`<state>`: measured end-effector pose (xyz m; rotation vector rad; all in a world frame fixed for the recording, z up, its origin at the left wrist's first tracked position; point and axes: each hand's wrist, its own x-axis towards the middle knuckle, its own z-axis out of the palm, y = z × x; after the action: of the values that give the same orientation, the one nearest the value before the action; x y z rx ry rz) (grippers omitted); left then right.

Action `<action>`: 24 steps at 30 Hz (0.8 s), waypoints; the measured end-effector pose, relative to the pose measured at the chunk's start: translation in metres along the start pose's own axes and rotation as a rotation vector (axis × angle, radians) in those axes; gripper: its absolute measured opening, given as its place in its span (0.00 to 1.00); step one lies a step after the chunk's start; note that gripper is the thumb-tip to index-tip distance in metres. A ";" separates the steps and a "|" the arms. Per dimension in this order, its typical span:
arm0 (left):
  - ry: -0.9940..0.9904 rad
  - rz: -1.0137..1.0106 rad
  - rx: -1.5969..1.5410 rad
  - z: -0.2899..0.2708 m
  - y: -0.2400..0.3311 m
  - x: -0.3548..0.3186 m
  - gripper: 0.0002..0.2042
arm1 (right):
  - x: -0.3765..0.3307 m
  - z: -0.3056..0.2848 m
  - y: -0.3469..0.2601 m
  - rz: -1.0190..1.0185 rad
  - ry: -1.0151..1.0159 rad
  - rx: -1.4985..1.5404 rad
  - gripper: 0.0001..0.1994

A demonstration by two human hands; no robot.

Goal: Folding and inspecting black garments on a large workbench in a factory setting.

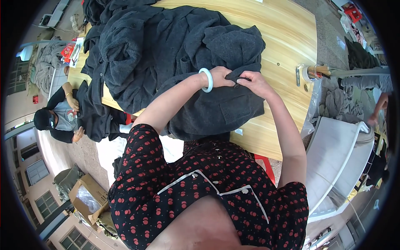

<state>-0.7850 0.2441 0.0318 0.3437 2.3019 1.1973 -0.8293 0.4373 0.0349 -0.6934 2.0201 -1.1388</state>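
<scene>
A dark grey knit garment [233, 109] lies bunched at the near side of the wooden table, its front draped toward my lap. My left hand [224, 76], with a pale bangle on the wrist, is closed on an edge of the cloth. Close beside it, my right hand [255, 83] pinches the same edge between thumb and fingers. A small dark bit, perhaps a button, shows between the two hands; I cannot make it out fully. More dark grey garments [166, 41] are heaped just beyond and to the left.
The wooden table [291, 37] has a container of tools [312, 73] at its right edge. A white slanted trough [333, 146] stands to the right. At the left sits another person [62, 112] handling dark cloth. An opened cardboard box [85, 196] is on the floor, lower left.
</scene>
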 end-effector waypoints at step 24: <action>-0.073 -0.104 0.108 -0.039 -0.085 -0.046 0.29 | 0.014 0.118 -0.051 -0.216 0.157 -0.795 0.05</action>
<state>-0.7669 0.1473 -0.0039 0.2970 2.2967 0.9962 -0.7393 0.3441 0.0325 -1.2602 2.5873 -0.4633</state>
